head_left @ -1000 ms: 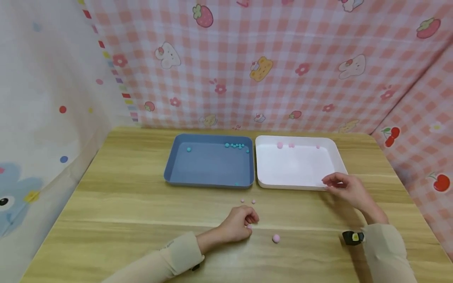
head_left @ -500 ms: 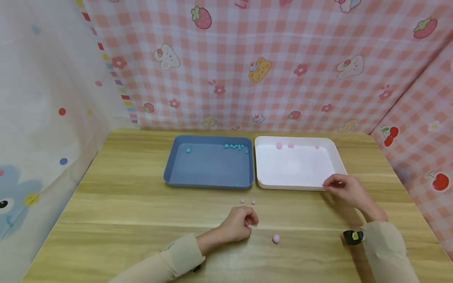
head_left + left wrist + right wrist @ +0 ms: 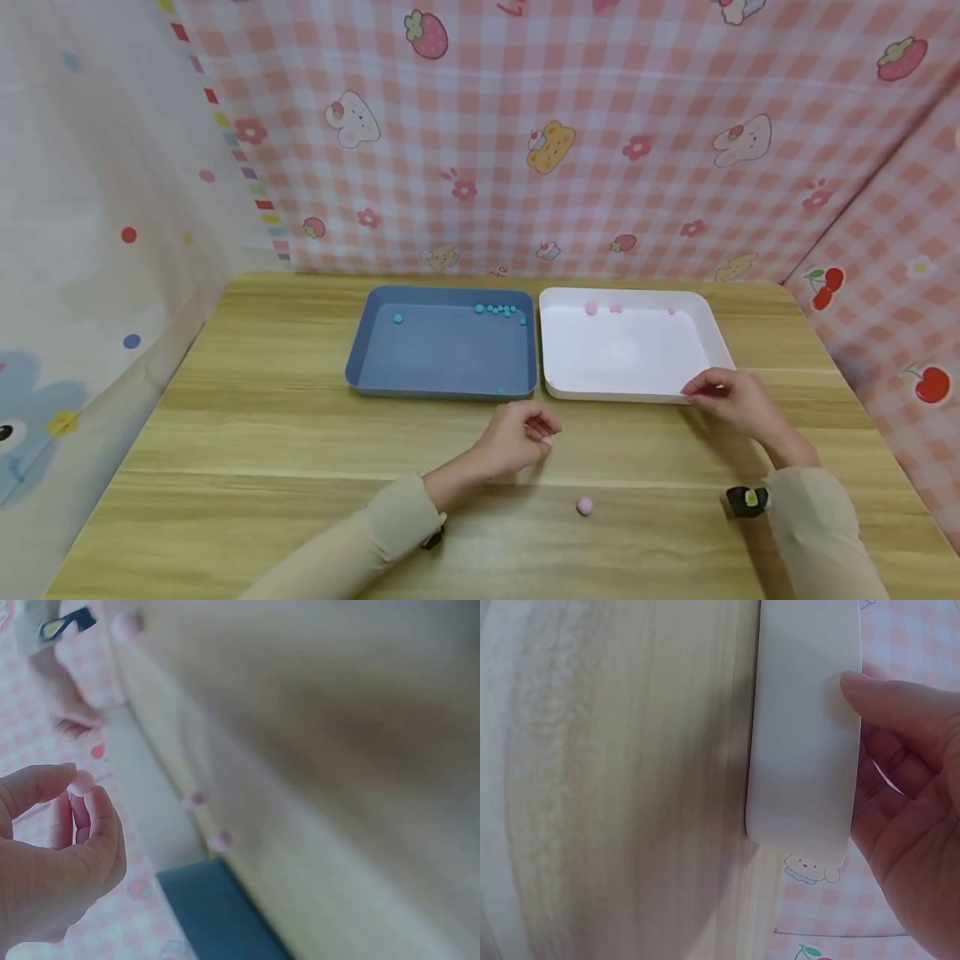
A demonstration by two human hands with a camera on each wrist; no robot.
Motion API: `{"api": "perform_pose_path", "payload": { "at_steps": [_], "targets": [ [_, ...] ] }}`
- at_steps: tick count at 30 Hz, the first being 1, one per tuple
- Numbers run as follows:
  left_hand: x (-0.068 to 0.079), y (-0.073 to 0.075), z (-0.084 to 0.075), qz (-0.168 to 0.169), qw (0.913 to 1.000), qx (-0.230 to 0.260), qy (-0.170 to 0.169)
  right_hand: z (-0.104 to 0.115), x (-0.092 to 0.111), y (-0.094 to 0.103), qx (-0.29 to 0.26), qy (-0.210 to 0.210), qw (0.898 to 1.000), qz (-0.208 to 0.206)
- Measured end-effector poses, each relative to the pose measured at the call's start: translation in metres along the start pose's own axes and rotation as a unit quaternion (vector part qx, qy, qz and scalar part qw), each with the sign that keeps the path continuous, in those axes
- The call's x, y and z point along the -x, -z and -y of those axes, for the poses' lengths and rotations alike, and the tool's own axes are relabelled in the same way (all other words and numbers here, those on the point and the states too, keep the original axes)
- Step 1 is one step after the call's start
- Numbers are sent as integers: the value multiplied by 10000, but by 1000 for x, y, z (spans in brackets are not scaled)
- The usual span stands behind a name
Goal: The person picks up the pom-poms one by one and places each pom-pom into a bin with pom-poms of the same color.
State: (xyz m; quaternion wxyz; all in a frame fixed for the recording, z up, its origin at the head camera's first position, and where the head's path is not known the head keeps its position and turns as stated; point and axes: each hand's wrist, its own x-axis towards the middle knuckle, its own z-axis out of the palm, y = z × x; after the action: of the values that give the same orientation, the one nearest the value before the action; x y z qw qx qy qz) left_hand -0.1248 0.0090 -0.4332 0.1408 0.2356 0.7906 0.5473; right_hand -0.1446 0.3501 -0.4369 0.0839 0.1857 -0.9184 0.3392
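My left hand (image 3: 513, 443) is raised over the table in front of the trays, its thumb and fingertips pinching a small pink ball (image 3: 82, 783). Two more small pink balls, one nearer the white tray (image 3: 193, 800) and another close by (image 3: 220, 841), lie on the table in the left wrist view; in the head view the left hand hides them. A larger pink ball (image 3: 585, 506) rests nearer the front. At the front right corner of the white tray (image 3: 622, 358), my right hand (image 3: 738, 404) grips the rim, thumb on the outer wall. Several pink balls sit inside that tray.
Left of the white tray stands a blue-grey tray (image 3: 442, 354) holding several teal balls (image 3: 479, 309), mostly along its back right. Both trays are on a wooden table (image 3: 247, 450) with patterned curtains (image 3: 480, 133) behind and at the sides.
Holding the pink ball, my left hand has lifted and moved forward and slightly right, towards the trays, now covering the two small balls in the head view. The right hand stays on the rim.
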Motion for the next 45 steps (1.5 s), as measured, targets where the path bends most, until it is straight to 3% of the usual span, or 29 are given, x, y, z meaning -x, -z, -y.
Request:
{"api": "perform_pose_path", "payload": {
  "at_steps": [8,15,32,40,45],
  "targets": [
    [-32,7,-21,-210,9991,357,94,2,-1,4,264,102,9996,88],
    [-62,9,-29,-580,9974,423,95,3,-2,3,424,175,9989,77],
    [-109,-3,-21,-990,9942,246,339,4,-3,6,468,113,9983,319],
    [-124,-9,-22,-1199,9871,784,712,2,-3,7,481,77,9981,375],
    [-133,-9,-19,-1386,9846,750,763,1,-4,6,503,97,9978,426]
  ]
}}
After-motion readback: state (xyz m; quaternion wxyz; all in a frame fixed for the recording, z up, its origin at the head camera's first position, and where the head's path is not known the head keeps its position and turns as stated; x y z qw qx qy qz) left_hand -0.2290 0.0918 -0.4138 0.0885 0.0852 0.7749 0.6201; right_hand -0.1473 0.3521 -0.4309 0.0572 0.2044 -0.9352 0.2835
